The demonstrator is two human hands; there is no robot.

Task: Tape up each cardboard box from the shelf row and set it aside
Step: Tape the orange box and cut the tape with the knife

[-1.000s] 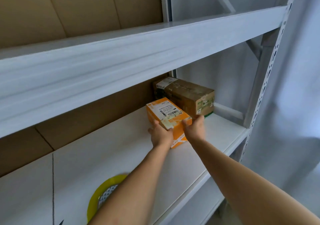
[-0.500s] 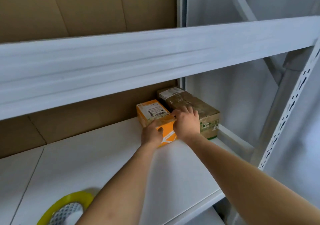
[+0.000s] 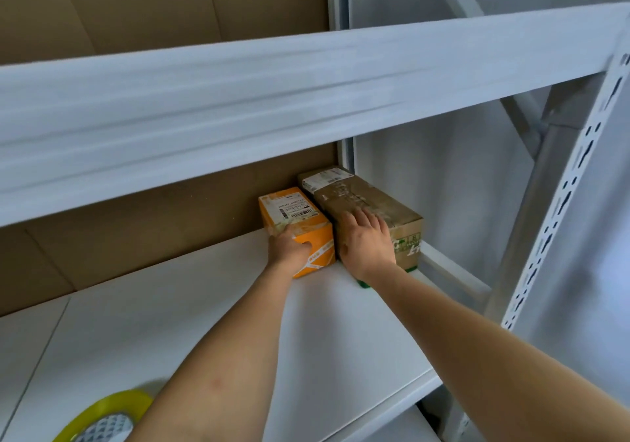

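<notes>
While left hand (image 3: pixel 288 247) grips orange box (image 3: pixel 297 228) beside brown box (image 3: pixel 366 210), right hand (image 3: pixel 366 240) lies flat, fingers straight. Step, as judged: setting aside. Next: release, fetch tape roll (image 3: pixel 102 417)

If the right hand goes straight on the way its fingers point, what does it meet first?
Probably nothing new: the right hand already lies on the brown box, and would slide toward the white label.

light: soft, even, bright, daylight-like from the right | shadows: faint, under the upper shelf beam (image 3: pixel 272 101) | glare: none | blur: motion smear on that beam and the slotted upright (image 3: pixel 562 203) | distortion: wide-angle bowing at edges | focus: tape roll (image 3: pixel 102 417) soft
</notes>
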